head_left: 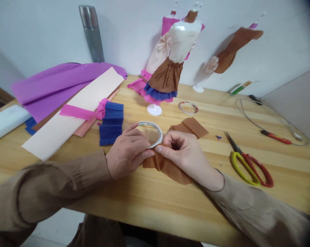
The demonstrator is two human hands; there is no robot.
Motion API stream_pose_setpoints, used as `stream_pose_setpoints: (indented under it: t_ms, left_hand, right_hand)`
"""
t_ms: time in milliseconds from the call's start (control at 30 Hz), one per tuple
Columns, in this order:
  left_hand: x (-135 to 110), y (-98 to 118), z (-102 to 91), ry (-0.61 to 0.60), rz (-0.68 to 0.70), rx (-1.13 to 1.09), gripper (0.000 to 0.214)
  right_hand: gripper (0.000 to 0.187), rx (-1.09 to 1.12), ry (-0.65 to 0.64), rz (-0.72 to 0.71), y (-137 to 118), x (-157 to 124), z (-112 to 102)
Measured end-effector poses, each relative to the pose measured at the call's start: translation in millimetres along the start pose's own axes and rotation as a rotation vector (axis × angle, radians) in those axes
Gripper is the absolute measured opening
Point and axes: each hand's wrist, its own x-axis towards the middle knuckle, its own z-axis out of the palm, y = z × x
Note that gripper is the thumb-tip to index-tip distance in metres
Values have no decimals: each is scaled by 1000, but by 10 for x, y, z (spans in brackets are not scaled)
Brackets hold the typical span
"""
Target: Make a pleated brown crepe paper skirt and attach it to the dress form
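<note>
Just in front of me, my left hand (129, 151) is closed around a white tape roll (158, 132) with printing inside its ring. My right hand (186, 154) pinches the gathered edge of a brown crepe paper strip (174, 171) close against the roll's near right side. The strip hangs in folds below both hands, and more brown paper (193, 127) lies flat on the table behind the right hand. Left thumb and right fingertips are nearly touching. Whether tape runs between them is too small to tell. A pleated blue paper piece (111, 120) lies beside my left hand.
Scissors (243, 156) lie right on the table (134, 202); a red-handled tool (275, 137) sits beyond. A second tape ring (188, 107) rests behind. Paper-dressed forms (165, 73) and a brown-dressed one (228, 51) stand near the wall. Purple paper (75, 77), cream paper (80, 103) and a flask (92, 37) are left.
</note>
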Motion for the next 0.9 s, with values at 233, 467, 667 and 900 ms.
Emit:
stream_pose_setpoints:
  t_ms: [233, 467, 667, 900]
  left_hand:
    - [9, -29, -4, -12, -236, -209, 28]
    - [14, -48, -11, -25, -252, -215, 27]
    - [6, -36, -6, -36, -199, -192, 27]
    - [14, -32, 6, -38, -99, -181, 28]
  right_hand:
    - [27, -70, -44, -84, -72, 19, -110]
    - [13, -106, 20, -130, -87, -28, -89]
    - [9, -171, 28, -210, -73, -57, -86]
    - [12, -224, 36, -214, -58, -50, -78]
